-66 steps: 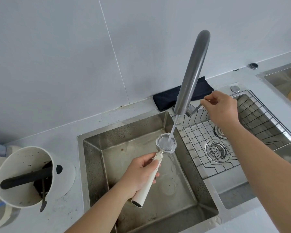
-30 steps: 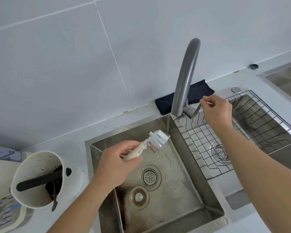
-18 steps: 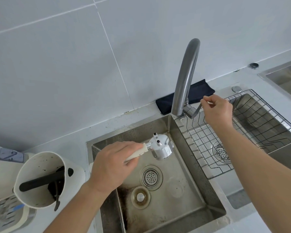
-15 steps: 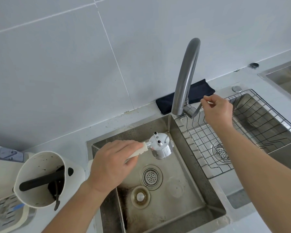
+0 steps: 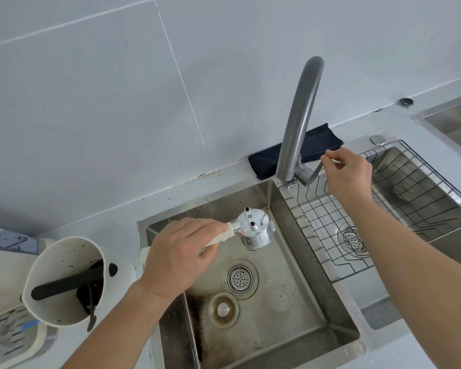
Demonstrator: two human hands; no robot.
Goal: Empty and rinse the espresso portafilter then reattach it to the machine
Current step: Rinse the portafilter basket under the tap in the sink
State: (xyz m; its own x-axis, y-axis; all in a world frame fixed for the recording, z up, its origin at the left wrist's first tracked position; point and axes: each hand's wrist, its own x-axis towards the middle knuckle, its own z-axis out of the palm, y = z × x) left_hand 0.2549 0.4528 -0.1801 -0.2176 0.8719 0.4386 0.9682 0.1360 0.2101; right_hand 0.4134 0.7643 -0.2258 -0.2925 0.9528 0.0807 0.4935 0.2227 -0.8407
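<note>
L hand [image 5: 180, 258] is clamped palm-down on the cream handle of the portafilter [image 5: 253, 231], fingers wrapped over the top, thumb underneath. Portafilter is held inverted over the rear of the L sink basin [image 5: 298, 323]: chrome basket end faces down, underside w/ two small black spout tips faces up; handle runs approx. horizontal toward the L rim. It touches neither basin floor nor wall as far as visible. R hand [image 5: 347, 170] is closed in a pinch on the faucet lever [image 5: 313, 173], thumb and forefinger on the lever tip, remaining fingers curled. No water stream is visible at the faucet [image 5: 300, 115], whose grey gooseneck rises from the divider betw. the two basins. Below the portafilter, on the basin floor: round perforated drain strainer [image 5: 240, 278] and, just beside it toward the near edge, a round plug [image 5: 223, 310]; dark residue stains the floor near the L wall. R basin carries a wire rack [image 5: 383, 209] w/ a second drain showing through the mesh. A dark folded cloth [image 5: 266, 162] lies on the tabletop [image 5: 123, 211] behind the faucet base, against the tiled wall. L of the sink stands a white knock box [image 5: 64, 282] w/ black crossbar and dark grounds inside.
</note>
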